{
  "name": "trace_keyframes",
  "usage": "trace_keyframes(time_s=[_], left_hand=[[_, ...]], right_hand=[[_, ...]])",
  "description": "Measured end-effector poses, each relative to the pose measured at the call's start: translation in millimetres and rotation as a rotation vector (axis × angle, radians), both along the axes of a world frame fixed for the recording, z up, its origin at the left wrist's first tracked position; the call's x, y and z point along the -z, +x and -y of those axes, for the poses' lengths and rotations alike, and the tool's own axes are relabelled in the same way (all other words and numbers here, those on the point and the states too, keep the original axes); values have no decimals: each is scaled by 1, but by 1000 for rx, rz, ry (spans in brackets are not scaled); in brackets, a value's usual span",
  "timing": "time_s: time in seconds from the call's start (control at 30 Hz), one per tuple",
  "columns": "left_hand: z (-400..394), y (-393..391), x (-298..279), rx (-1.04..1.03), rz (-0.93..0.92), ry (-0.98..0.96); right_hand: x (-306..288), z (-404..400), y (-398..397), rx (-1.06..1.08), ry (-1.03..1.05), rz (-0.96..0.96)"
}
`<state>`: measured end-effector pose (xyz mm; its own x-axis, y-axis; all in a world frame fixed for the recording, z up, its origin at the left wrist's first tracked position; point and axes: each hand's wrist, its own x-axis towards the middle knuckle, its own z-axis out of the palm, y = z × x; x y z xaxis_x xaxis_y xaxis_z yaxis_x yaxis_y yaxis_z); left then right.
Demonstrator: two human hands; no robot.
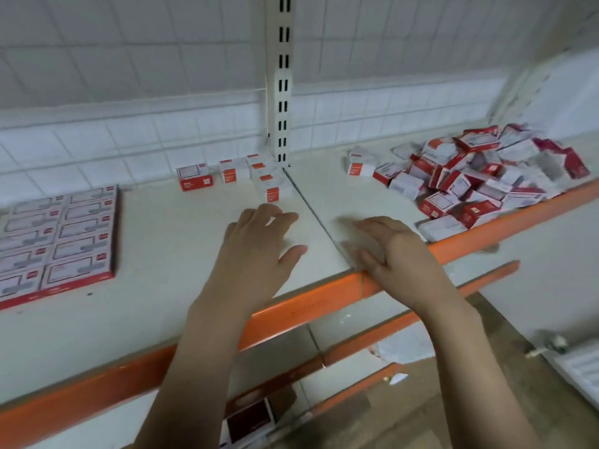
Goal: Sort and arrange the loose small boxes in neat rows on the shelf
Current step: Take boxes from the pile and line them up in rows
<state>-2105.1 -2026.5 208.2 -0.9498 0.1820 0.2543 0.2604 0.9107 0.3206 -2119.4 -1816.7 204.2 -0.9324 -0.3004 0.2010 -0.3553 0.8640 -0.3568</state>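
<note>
I have both hands out over the front of the shelf (168, 241), a flat off-white board edged with an orange lip (301, 306). My left hand (256, 251) hovers with fingers spread and loosely bent, holding nothing; my right hand (392, 254) lies flatter, fingers straight, its heel at the lip, also holding nothing. Between and around them the board is bare from the lip back to a short row of boxes (233, 176), so there is room to slide things. A seam (311, 209) runs from the slotted white post (282, 92) forward to the lip, passing between my hands.

The loose boxes (473, 176) lie heaped on the right section, small red-and-white cardboard cartons tumbled at all angles, some right at the orange lip; too many and too blurred to count. The short row by the post has about six upright boxes. Far left, flat boxes (61, 241) sit tightly in two visible columns, five deep. Behind is a white wire grid (129, 92).
</note>
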Motion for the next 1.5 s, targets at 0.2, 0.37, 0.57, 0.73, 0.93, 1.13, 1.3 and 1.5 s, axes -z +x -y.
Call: trace_keyframes(time_s=[0.2, 0.37, 0.57, 0.73, 0.93, 1.13, 1.3, 1.5], left_hand=[[-73, -11, 5, 23, 45, -25], [-91, -29, 0, 14, 52, -62], [-105, -74, -9, 40, 80, -98], [-113, -142, -13, 103, 136, -151], [-121, -213, -3, 169, 206, -247], [-130, -239, 7, 204, 222, -247], [-129, -244, 7, 189, 151, -316], [-116, -220, -4, 192, 47, -316]], right_hand=[[3, -72, -15, 32, -22, 17], [7, -94, -28, 32, -50, 21], [5, -102, -47, 39, -20, 0], [-5, -105, -65, 66, 9, -20], [-11, -107, -78, 124, 25, -47], [-8, -113, -83, 181, 47, -54], [-13, -110, -91, 151, 79, -74], [-27, -99, -120, 59, 179, -81]])
